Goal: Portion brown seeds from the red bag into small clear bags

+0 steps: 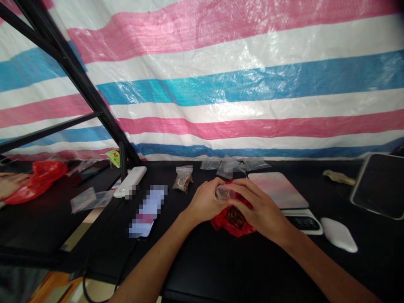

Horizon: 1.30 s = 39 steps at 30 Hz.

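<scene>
My left hand (208,201) is closed on a small clear plastic bag (222,192). From the other side my right hand (263,208) reaches in, its thumb and fingers bent around the same bag. Both hands are over an open red plastic bag (217,224), which rests on the black table. Inside it lie many small brown pieces (235,216), perhaps seeds or beans. My right hand hides part of the red bag.
A filled zip bag (183,179), a phone (148,212) and a white power strip or power bank (131,182) lie left. Flat clear bags (229,165) are behind. Rightward are a scale (277,190), a white rounded object (339,234) and a tablet-like device (378,185). Another person's hand (12,183) touches red plastic (47,176).
</scene>
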Motion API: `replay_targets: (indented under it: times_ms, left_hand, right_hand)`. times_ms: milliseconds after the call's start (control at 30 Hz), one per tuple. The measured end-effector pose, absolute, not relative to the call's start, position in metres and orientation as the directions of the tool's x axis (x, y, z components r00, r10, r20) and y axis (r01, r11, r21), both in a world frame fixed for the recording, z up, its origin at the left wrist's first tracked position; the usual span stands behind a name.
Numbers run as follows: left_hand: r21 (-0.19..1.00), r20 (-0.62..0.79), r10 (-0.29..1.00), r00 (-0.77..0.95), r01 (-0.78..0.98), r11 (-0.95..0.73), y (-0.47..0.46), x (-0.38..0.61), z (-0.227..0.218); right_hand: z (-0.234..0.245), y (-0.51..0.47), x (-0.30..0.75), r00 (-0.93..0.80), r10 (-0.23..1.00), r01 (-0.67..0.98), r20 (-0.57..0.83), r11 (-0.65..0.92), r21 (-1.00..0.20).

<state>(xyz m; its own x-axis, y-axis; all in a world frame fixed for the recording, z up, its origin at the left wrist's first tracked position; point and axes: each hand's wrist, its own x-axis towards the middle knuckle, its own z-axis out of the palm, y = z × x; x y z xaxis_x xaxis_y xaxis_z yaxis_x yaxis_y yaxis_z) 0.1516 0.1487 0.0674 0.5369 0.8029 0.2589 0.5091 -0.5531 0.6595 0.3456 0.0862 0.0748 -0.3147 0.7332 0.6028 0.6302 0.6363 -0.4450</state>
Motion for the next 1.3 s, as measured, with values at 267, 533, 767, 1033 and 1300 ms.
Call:
replay_targets:
  times_ms: [267, 533, 767, 1033, 1300]
  left_hand:
    - [0.71, 0.239, 0.809, 0.537, 0.472, -0.522, 0.148, 0.152, 0.065]
    - [0.726, 0.279, 0.776, 0.565, 0.406, -0.556, 0.147, 0.152, 0.062]
    - [0.784, 0.302, 0.762, 0.572, 0.306, -0.54, 0.147, 0.151, 0.064]
    - [0.855, 0.266, 0.775, 0.574, 0.231, -0.464, 0.151, 0.147, 0.066]
    - [0.906, 0.334, 0.841, 0.425, 0.101, -0.411, 0.15, 0.149, 0.068]
  right_hand:
    - [0.075, 0.087, 0.347, -0.378, 0.711, 0.601, 0.593, 0.675, -0.428]
    - [0.074, 0.087, 0.346, -0.325, 0.813, 0.692, 0.484, 0.553, -0.464]
    - [0.069, 0.089, 0.344, -0.303, 0.76, 0.677, 0.574, 0.596, -0.431]
    - [0.074, 0.089, 0.35, -0.167, 0.782, 0.711, 0.6, 0.517, -0.477]
    - [0.072, 0.094, 0.356, -0.052, 0.805, 0.699, 0.592, 0.452, -0.553]
